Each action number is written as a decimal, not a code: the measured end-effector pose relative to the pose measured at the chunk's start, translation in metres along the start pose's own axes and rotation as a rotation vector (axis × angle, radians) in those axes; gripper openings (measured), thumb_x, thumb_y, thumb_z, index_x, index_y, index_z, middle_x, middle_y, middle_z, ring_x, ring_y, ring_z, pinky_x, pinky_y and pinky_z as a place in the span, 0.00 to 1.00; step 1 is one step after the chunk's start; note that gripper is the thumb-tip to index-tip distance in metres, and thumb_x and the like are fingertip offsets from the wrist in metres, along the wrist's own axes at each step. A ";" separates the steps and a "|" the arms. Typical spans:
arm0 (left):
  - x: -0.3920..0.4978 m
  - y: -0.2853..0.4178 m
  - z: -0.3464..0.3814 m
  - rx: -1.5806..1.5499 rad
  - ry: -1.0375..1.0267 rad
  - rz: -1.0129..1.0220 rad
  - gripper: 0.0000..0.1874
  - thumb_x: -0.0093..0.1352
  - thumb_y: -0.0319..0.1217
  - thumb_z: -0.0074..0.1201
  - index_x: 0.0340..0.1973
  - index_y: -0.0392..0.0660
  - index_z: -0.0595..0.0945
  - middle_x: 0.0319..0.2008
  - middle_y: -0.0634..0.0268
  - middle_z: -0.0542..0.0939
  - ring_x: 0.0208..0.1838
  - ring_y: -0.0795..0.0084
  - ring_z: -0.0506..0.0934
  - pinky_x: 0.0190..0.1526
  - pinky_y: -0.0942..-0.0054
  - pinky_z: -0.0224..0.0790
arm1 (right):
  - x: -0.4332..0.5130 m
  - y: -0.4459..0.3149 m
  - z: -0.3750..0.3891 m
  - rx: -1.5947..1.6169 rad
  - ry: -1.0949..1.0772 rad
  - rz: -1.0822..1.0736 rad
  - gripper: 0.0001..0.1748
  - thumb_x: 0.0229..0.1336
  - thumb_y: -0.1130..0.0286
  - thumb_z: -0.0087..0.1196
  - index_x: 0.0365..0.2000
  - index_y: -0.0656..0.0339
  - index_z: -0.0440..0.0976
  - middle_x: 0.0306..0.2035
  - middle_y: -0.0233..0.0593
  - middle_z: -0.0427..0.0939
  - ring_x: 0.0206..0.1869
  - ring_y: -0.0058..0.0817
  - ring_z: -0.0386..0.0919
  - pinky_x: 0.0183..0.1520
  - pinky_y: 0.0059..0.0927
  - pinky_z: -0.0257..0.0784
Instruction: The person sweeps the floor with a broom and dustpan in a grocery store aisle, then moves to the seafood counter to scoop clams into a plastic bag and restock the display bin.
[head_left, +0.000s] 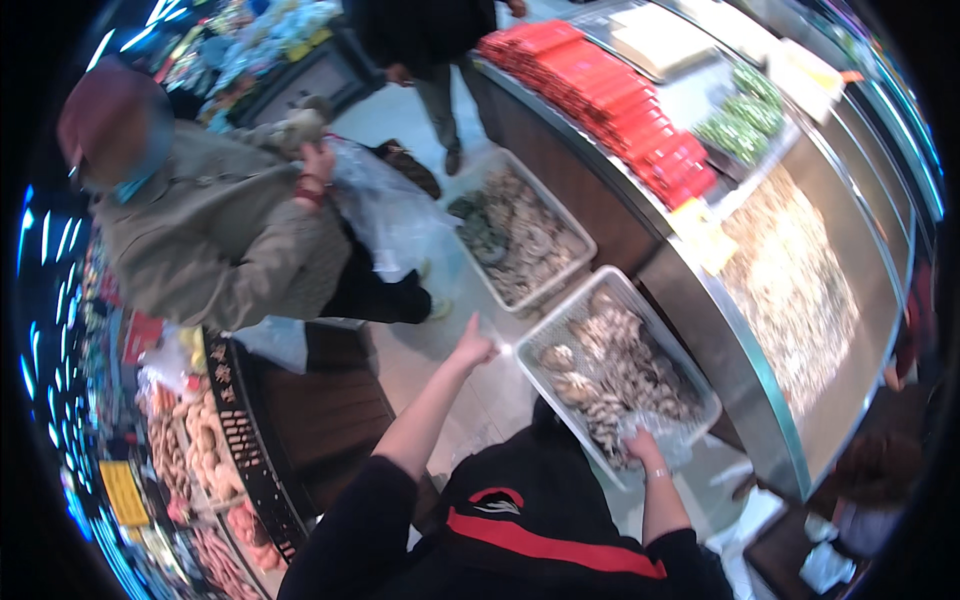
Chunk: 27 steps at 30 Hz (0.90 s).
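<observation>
My left hand (476, 346) is held out over the floor, the index finger extended and the others curled, with nothing in it. It is left of a white plastic crate (621, 274) of what look like grey-brown mushrooms (600, 367). At that crate's near corner, my right hand (642, 448) grips a clear plastic bag (660, 442), which lies partly over the mushrooms. A second white crate (551, 196) stands just beyond. In it are pale, clumped produce (525, 232) and a dark green heap (481, 225).
A person (247, 217) at left holds a clear plastic bag (382, 195); another person (427, 45) stands farther off. On the right, a counter (720, 300) bears red packages (592, 90), greens (742, 112) and a pale heap (791, 292). A produce stand (251, 450) flanks the lower left.
</observation>
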<state>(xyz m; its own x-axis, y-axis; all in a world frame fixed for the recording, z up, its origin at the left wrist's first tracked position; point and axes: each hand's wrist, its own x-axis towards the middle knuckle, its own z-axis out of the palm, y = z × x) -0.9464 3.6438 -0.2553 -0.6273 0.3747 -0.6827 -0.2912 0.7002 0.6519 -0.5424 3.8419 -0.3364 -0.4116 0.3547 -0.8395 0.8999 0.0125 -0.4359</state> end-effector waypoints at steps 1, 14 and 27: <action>0.016 0.022 -0.004 -0.018 0.016 -0.013 0.49 0.59 0.17 0.45 0.71 0.52 0.39 0.26 0.55 0.80 0.18 0.73 0.73 0.19 0.73 0.66 | -0.007 0.011 0.003 -0.117 0.077 -0.031 0.39 0.50 0.59 0.59 0.56 0.75 0.60 0.35 0.56 0.80 0.26 0.37 0.82 0.31 0.35 0.77; 0.063 0.118 0.001 0.209 -0.051 -0.034 0.50 0.56 0.17 0.44 0.71 0.57 0.44 0.22 0.58 0.78 0.15 0.73 0.68 0.15 0.71 0.59 | -0.044 0.131 0.020 0.169 0.029 0.272 0.30 0.54 0.69 0.54 0.50 0.81 0.57 0.19 0.51 0.79 0.18 0.32 0.79 0.21 0.28 0.73; 0.081 0.074 0.039 0.121 -0.093 -0.005 0.49 0.63 0.23 0.50 0.70 0.57 0.36 0.21 0.57 0.74 0.15 0.67 0.71 0.15 0.65 0.65 | -0.055 0.123 0.049 0.192 0.493 -0.004 0.15 0.51 0.64 0.57 0.16 0.64 0.77 0.14 0.39 0.76 0.18 0.26 0.76 0.25 0.31 0.71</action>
<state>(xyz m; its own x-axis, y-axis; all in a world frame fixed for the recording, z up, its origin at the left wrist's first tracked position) -0.9904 3.7499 -0.2755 -0.5550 0.4214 -0.7172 -0.2015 0.7685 0.6074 -0.4167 3.7782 -0.3599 -0.2570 0.7530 -0.6058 0.8366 -0.1405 -0.5295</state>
